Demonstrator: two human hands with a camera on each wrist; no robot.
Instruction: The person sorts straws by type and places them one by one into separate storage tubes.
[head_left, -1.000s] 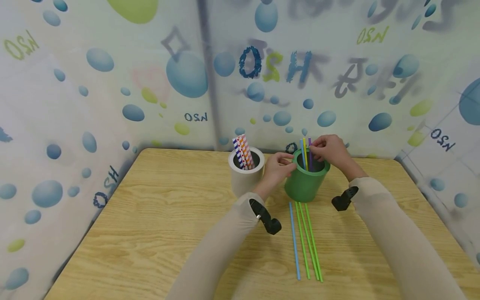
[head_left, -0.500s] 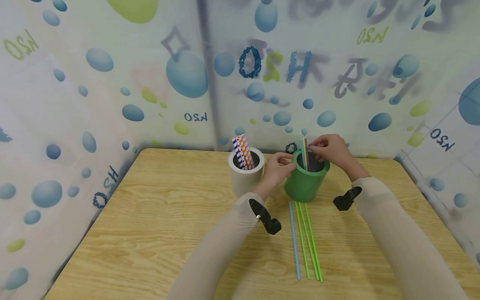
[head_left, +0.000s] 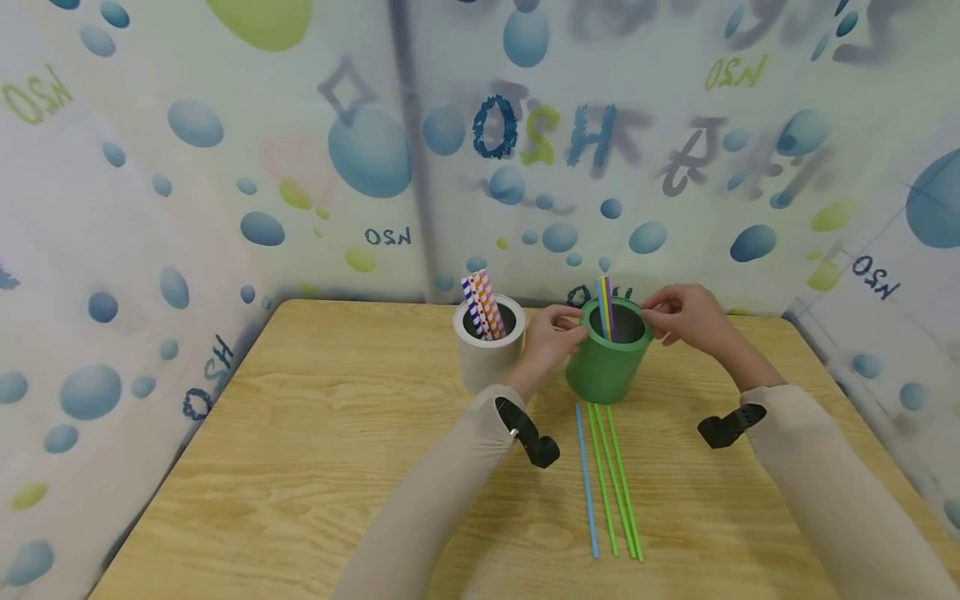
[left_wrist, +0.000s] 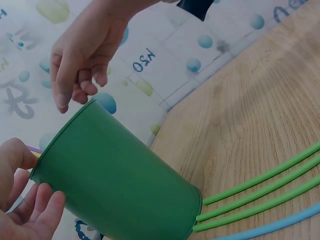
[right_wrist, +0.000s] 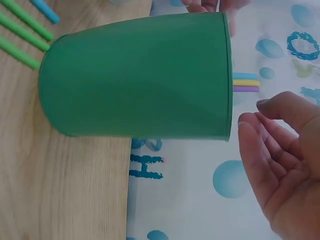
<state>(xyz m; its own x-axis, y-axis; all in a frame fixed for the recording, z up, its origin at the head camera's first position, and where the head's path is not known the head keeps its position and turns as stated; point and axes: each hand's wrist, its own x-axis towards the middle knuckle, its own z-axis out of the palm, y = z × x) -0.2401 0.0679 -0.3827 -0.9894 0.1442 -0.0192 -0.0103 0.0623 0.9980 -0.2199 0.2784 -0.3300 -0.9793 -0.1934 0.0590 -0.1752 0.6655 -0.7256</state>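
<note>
A green cup (head_left: 603,375) stands on the wooden table, with blue, yellow and purple straws (head_left: 604,302) leaning together inside its far left rim. My left hand (head_left: 549,343) pinches the cup's left rim between thumb and fingers. Beside the right rim is my right hand (head_left: 693,318), its fingers loosely bent and nothing in them. The right wrist view has that hand (right_wrist: 287,150) just off the cup's mouth, apart from the straw ends. In front of the cup lie several green straws (head_left: 619,487) and one blue straw (head_left: 588,487), side by side.
To the left of the green cup stands a white cup (head_left: 487,367) holding several patterned straws (head_left: 482,307). A patterned cloth wall (head_left: 300,150) rises behind the table (head_left: 315,467).
The purple straw has tipped left against the yellow one. My right hand has let go of it and moved out of the cup, to the right. The left hand stays at the rim.
</note>
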